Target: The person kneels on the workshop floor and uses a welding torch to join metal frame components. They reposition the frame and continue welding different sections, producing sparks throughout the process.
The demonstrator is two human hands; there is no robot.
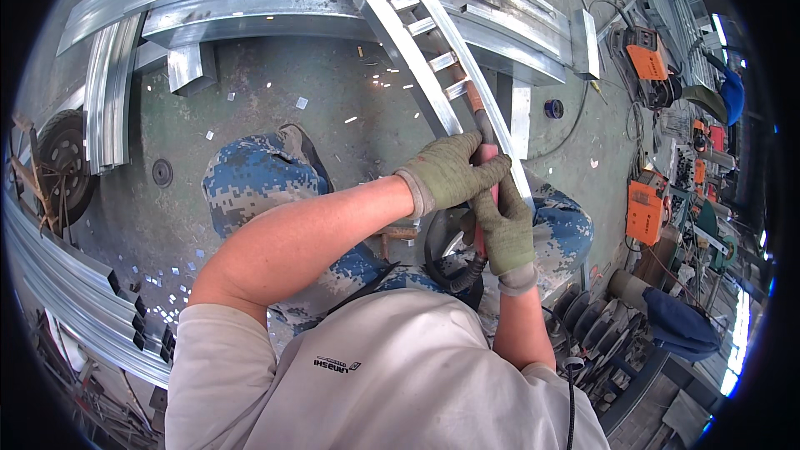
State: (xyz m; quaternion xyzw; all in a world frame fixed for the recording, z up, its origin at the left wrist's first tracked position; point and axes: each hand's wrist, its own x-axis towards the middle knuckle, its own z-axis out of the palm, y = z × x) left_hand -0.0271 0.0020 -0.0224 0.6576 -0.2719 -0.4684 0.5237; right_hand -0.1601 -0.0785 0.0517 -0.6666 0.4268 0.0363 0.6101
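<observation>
Torch: looks like a MIG-style welding torch (480, 242) with a red handle, sitting a bit right of center in the frame, coppery nozzle (474, 98) pointing toward the top
Left hand: gloved left hand (450, 171) comes in from the left across the middle, grip closed over the front part of the red handle
Right hand: gloved right hand (506, 237) just below it, grip wrapped around the same handle further back, so yeah, both are clamped on the torch
Ladder-like frame: two shiny metal rails with short rungs, the frame (392, 37) running from top center down toward the gloves. Nozzle sits between the rails near the lowest rung I can see; can't tell if it's actually touching
Cable: thick black cable (433, 254) loops off the back end of the torch, over the lap
Clothes: light gray T-shirt (400, 358) along the bottom, blue digital camo trousers (262, 187) around mid-frame
Beams: big galvanized beams (258, 0) across the top, and a stack of long metal profiles (67, 292) at lower left
Floor: greenish and scuffed floor (275, 108), with little square metal offcuts (171, 296) scattered at lower left
Off to the sides: wheel with a black tire (73, 154) at the left edge, two orange machine boxes (645, 210) on the right, one above the other in the frame
</observation>
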